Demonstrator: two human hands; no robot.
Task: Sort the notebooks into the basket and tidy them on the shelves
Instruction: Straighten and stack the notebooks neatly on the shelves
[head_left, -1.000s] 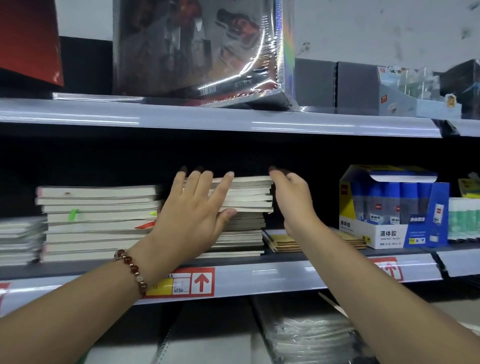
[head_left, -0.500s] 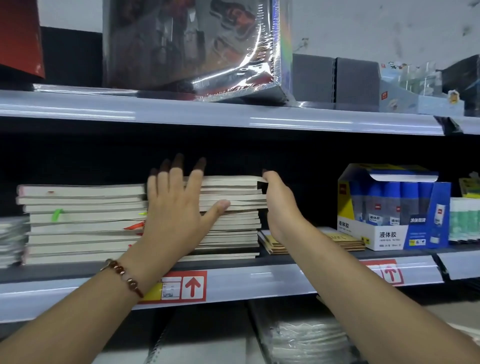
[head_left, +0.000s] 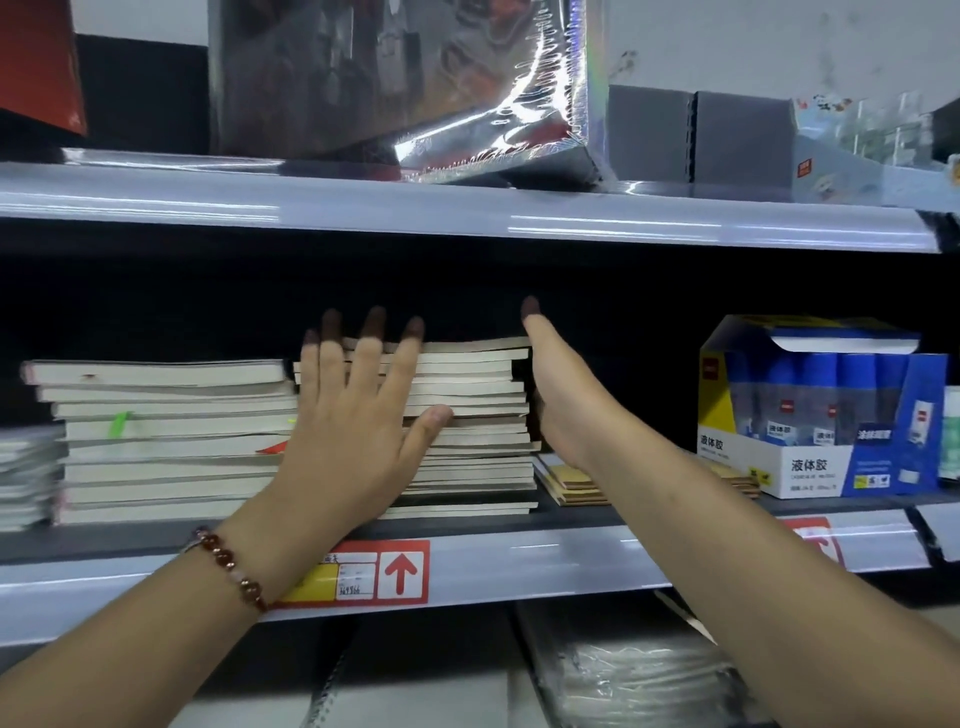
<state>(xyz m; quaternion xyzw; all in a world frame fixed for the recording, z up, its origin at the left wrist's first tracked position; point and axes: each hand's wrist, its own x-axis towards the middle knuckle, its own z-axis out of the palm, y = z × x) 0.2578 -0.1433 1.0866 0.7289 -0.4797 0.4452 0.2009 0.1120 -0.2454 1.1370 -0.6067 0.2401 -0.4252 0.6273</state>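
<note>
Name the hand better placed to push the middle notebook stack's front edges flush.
Left. The left hand lies flat, fingers spread, against the front of the middle notebook stack; the right hand stands edge-on at the stack's right side.

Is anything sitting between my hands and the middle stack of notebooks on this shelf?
Nothing visible. The left hand lies flat against the front of the middle notebook stack, and the right hand is at its right side, fingers reaching behind.
</note>
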